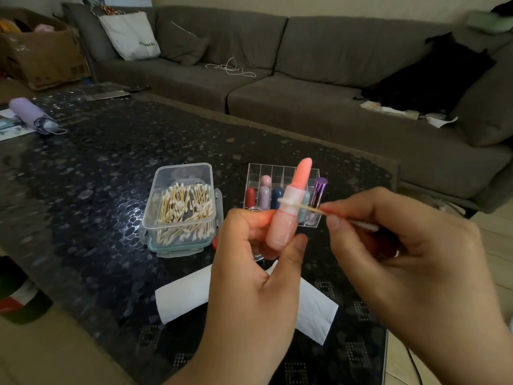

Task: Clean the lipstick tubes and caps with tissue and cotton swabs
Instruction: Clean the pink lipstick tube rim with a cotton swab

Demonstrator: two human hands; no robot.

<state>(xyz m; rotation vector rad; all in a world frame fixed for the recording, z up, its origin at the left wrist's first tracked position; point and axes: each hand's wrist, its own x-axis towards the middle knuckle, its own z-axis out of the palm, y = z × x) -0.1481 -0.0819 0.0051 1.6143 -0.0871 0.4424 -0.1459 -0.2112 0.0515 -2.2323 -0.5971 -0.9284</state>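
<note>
Swab step underway: left hand (258,262) grips pink lipstick (288,212) upright, right hand (388,245) pinches cotton swab (308,208) w/ tip at collar. Next: probably work round collar.

On the table (83,173), the swab box (180,207) sits left of the lipstick organizer (280,173), tissue (183,295) in front.

Left hand (251,262) and right hand (388,245) raised, pinching.

Swab box (181,207) beside organizer (280,190) (narrow gap)
</note>
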